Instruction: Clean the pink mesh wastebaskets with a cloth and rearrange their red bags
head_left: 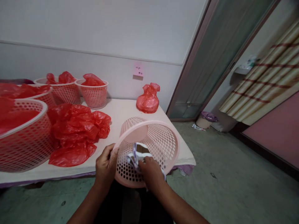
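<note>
A: While the pink perforated basket (149,146) lies tilted on its side at the near edge of the desk (130,109), mouth turned toward the camera, where are the two hands?

B: Left hand (106,165): grip closed around the basket's rim on its left side, steadying it. Right hand (150,172): reaching into the mouth, grip pinched narrow on a crumpled white-and-purple plastic bag (137,155), which sits partly inside the basket.

A: Which step does this appear to be?

B: Judging by posture alone, the bag is being worked into the basket as a liner; it is bunched, not spread, so the step looks early. Whether the bag's mouth is open cannot be told.

A: What would the following move call for?

B: Probably a firm hold on the rim while the bag is opened out against the inner wall; the thin film may snag on the holes.

A: And the surroundings?

B: Just left, a loose heap of red plastic bags (79,133) on the desk. Further left and behind, four more pink baskets (94,91) holding red bags. Near the wall, a knotted red bag (148,99) stands alone under a pink sticky note (138,70). Beyond the desk, a small lined bin (206,119) on the floor by the door.
</note>
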### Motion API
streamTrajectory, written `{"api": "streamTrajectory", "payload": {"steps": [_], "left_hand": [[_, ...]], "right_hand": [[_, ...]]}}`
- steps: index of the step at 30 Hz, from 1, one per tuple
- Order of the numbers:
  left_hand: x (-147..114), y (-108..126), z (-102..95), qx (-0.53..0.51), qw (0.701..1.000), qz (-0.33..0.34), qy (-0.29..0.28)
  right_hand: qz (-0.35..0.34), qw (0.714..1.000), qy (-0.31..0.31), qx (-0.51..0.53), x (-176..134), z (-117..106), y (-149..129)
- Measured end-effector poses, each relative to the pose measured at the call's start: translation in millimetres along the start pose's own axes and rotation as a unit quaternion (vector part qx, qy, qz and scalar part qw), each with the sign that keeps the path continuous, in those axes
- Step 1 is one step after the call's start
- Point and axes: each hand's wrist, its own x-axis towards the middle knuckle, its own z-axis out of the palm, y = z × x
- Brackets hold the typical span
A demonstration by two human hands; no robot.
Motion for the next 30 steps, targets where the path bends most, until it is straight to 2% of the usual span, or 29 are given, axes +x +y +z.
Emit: {"api": "streamTrajectory", "payload": {"steps": [3, 6, 9, 12, 16, 19, 24, 28, 30], "left_hand": [[-3.1, 5.7, 3.8, 0.009, 0.999, 0.018, -0.031], [-4.3, 12.4, 6.6, 0.022, 0.996, 0.056, -0.066], [-4.2, 18.2, 8.1, 0.037, 0.99, 0.097, -0.095], [-5.0, 20.1, 8.8, 0.049, 0.986, 0.12, -0.101], [-5.2, 17.1, 9.9, 0.058, 0.984, 0.135, -0.103], [-1.8, 14.3, 10.2, 0.061, 0.984, 0.137, -0.093], [8.2, 10.7, 6.7, 0.052, 0.988, 0.111, -0.096], [18.1, 6.0, 1.5, 0.026, 0.997, 0.025, -0.063], [23.9, 4.4, -0.6, 0.006, 0.999, -0.003, -0.048]], "right_hand": [[0.013, 0.999, 0.003, 0.035, 10.7, 3.6, 4.1], [-0.009, 0.993, 0.033, 0.109, 20.5, 15.6, -10.8], [-0.021, 0.993, 0.061, 0.096, 38.1, 24.7, -18.8], [-0.008, 0.997, 0.05, 0.057, 66.3, 26.5, -1.6], [0.051, 0.997, 0.037, 0.039, 100.3, 25.9, 30.5], [0.053, 0.997, 0.018, 0.046, 107.9, 28.2, 31.8], [-0.028, 0.995, -0.024, 0.096, 83.7, 21.2, 13.4], [-0.109, 0.984, -0.053, 0.133, 32.5, -5.4, 10.7], [-0.126, 0.98, -0.057, 0.14, 2.5, -16.3, 8.2]]}}
